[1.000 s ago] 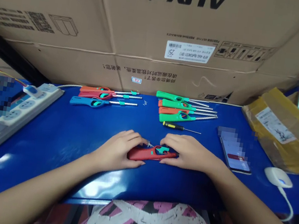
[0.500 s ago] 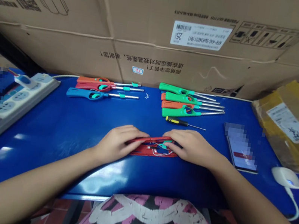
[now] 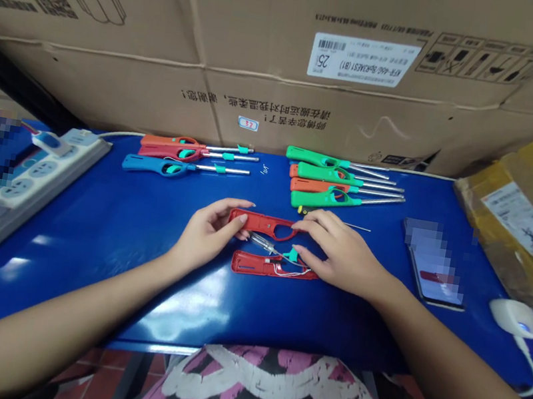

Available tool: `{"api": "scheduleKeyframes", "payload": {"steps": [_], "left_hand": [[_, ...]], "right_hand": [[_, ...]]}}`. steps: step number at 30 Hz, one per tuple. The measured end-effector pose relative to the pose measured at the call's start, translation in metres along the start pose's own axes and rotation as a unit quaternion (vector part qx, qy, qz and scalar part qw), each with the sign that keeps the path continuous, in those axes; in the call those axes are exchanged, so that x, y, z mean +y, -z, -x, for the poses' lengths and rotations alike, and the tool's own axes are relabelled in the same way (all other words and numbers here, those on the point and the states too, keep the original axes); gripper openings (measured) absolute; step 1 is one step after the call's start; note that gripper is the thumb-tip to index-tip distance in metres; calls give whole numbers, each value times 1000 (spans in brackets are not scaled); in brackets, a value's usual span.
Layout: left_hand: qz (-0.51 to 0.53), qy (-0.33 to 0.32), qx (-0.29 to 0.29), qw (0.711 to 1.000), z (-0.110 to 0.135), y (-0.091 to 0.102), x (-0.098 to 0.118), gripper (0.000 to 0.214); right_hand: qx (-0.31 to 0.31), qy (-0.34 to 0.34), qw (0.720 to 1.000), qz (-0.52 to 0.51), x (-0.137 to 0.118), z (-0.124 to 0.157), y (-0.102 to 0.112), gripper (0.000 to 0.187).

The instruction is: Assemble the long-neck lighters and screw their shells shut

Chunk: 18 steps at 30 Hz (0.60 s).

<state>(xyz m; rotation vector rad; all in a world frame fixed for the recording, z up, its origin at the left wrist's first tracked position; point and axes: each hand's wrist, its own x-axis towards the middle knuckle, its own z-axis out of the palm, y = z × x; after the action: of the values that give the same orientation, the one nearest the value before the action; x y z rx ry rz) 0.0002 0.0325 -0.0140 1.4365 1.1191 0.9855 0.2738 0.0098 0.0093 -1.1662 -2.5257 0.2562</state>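
A red gas lighter is parted into two casing halves on the blue table. My left hand (image 3: 214, 228) pinches the left end of the loose upper casing half (image 3: 258, 223), which has an oval finger hole. My right hand (image 3: 337, 248) has its fingertips on that half's right end, and its thumb lies by the green trigger (image 3: 293, 254). Closer to me lies the lower casing half (image 3: 246, 263), with white wires in it. A clear gas tank (image 3: 262, 243) sits between the halves, outside the lower one. The right hand hides the lighter's right end.
Assembled lighters, one of them blue (image 3: 150, 165), lie at the back left, and green ones (image 3: 314, 198) and orange ones at the back right. Behind my right hand is a screwdriver (image 3: 357, 227). A power strip (image 3: 56, 166) stands left; a phone (image 3: 430, 266) and yellow-taped box (image 3: 520, 226) are right.
The upper casing half has come away from the lower half and moved back. The gas tank now shows between them. My left hand has shifted back with the casing half.
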Motion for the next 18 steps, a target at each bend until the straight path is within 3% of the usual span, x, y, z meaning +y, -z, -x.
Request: {"api": "scheduleKeyframes", "payload": {"steps": [7, 11, 15, 18], "left_hand": [[33, 33, -31, 998, 1, -3, 4, 49], [40, 26, -25, 999, 2, -5, -1, 64], [-98, -61, 4, 993, 5, -3, -3, 60], [-253, -161, 14, 954, 8, 1, 1, 46]], "right_hand": [[-7, 15, 1000, 16, 3, 0, -5, 19], [-23, 12, 1000, 5, 2, 0, -2, 21], [-73, 24, 997, -14, -1, 1, 1, 30], [-79, 26, 997, 6, -1, 2, 0, 24]]}}
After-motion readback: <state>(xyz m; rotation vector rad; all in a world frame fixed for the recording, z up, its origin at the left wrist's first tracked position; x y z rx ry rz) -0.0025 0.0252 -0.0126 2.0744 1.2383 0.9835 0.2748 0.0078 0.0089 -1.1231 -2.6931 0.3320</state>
